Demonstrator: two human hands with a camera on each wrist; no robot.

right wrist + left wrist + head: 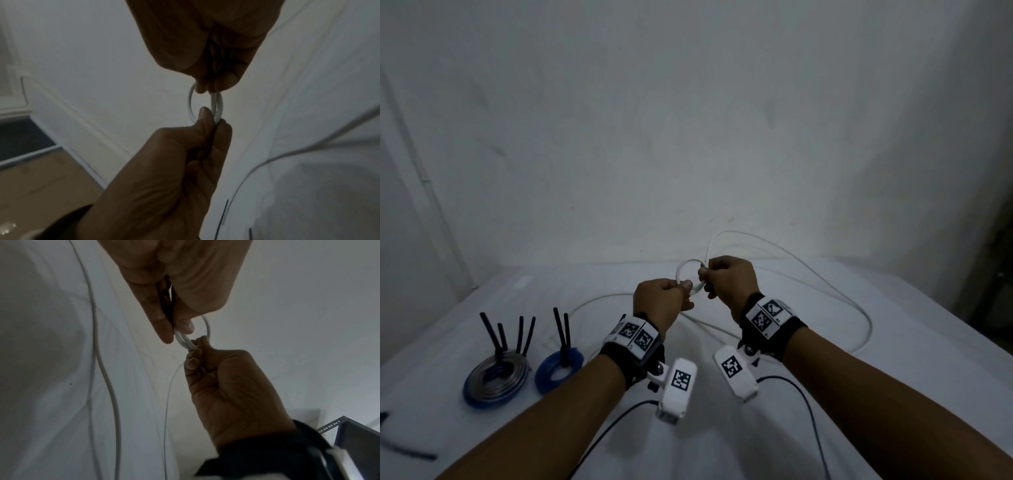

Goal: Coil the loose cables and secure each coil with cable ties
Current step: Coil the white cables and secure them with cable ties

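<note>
Both hands raised above white table (pixel 893 342). Left hand (pixel 659 301) and right hand (pixel 729 279) each pinch small loop of white cable (pixel 688 270); its loose length trails over table.

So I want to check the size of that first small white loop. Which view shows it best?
The right wrist view: the loop faces the camera, between both hands. The left wrist view shows it edge-on; the head view shows it small.
</note>
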